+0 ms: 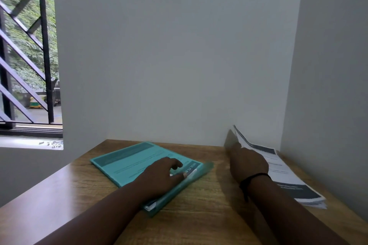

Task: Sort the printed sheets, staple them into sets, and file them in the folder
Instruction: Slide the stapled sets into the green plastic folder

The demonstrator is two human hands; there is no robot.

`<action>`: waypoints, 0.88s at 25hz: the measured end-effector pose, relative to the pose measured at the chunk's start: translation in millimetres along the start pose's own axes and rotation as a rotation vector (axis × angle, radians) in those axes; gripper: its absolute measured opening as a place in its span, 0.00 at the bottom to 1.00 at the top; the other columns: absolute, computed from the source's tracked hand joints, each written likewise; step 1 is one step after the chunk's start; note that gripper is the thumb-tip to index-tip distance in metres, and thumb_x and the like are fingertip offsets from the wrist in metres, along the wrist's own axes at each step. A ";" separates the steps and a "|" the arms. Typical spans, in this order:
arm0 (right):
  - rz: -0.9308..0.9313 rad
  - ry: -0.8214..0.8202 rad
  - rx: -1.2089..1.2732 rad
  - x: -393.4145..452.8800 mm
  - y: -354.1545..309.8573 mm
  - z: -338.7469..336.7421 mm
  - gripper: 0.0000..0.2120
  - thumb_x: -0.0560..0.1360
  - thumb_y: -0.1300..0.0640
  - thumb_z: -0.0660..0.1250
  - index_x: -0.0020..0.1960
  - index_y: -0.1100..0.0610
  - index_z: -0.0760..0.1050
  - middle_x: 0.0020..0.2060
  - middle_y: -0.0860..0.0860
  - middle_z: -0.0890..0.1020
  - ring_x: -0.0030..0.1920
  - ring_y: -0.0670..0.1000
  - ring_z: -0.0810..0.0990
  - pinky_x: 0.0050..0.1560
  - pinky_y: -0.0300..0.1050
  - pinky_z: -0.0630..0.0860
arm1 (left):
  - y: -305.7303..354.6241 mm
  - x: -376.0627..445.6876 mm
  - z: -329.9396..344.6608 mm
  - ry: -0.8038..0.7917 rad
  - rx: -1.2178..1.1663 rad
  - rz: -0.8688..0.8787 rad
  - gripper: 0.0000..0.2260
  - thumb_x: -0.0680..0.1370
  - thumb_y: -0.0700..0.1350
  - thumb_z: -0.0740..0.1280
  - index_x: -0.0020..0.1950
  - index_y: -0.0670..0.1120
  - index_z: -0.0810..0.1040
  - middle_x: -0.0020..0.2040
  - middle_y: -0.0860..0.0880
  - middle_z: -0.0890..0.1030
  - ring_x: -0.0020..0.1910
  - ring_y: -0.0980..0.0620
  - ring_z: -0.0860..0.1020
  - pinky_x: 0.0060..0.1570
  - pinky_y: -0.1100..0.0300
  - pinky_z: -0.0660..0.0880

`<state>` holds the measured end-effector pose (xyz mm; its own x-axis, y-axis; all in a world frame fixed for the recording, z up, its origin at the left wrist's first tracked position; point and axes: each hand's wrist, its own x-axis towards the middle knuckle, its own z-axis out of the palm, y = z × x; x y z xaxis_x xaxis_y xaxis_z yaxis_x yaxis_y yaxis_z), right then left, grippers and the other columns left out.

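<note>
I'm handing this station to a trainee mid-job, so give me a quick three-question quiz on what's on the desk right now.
1. True or false: the left hand rests on the teal folder.
2. Which hand lifts a sheet from the paper stack?
3. The stack lies: A) by the window, B) at the desk's right edge by the wall.

Key: 1 true; 2 the right hand; 3 B.

Brightness: soft and dim indoors, with no glare on the surface (199,215).
Source: daylight from the window (25,55) at left; the sky there is blown white.
Shadows: faint ones fall rightward beside the arms.
Blur: the lifted sheet (239,137) is smeared; window bars (42,45) are streaked.
Distortion: wall edges lean inward toward the corners.
Focus: print on the pages is unreadable.
</note>
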<state>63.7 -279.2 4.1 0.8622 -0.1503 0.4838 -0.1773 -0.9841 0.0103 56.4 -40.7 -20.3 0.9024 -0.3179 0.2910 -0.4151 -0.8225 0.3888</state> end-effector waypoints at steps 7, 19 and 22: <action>-0.460 0.231 0.149 -56.0 -74.4 -42.8 0.31 0.80 0.56 0.57 0.78 0.60 0.46 0.55 0.56 0.79 0.46 0.58 0.82 0.33 0.45 0.67 | 20.6 -1.5 -13.3 0.183 -0.919 -0.153 0.18 0.77 0.60 0.61 0.55 0.48 0.80 0.46 0.49 0.84 0.45 0.50 0.83 0.47 0.52 0.80; -0.395 0.046 0.511 -37.9 -54.5 -45.7 0.26 0.75 0.33 0.57 0.69 0.42 0.63 0.57 0.44 0.80 0.56 0.48 0.79 0.52 0.43 0.73 | -3.5 6.8 -32.3 0.129 -1.043 -0.349 0.18 0.76 0.28 0.58 0.62 0.43 0.75 0.55 0.42 0.83 0.50 0.42 0.83 0.45 0.50 0.80; -0.223 0.200 0.479 -6.8 -9.2 -34.2 0.31 0.74 0.39 0.64 0.73 0.50 0.63 0.68 0.51 0.72 0.68 0.52 0.69 0.65 0.47 0.67 | 1.3 -0.4 -47.4 0.105 -0.969 -0.242 0.19 0.76 0.31 0.60 0.62 0.48 0.74 0.55 0.46 0.83 0.51 0.42 0.83 0.52 0.44 0.80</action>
<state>43.3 -266.0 30.6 0.7391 0.0417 0.6723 0.2744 -0.9301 -0.2440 50.1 -19.3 21.5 0.9796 -0.1114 0.1674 -0.1791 -0.1058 0.9781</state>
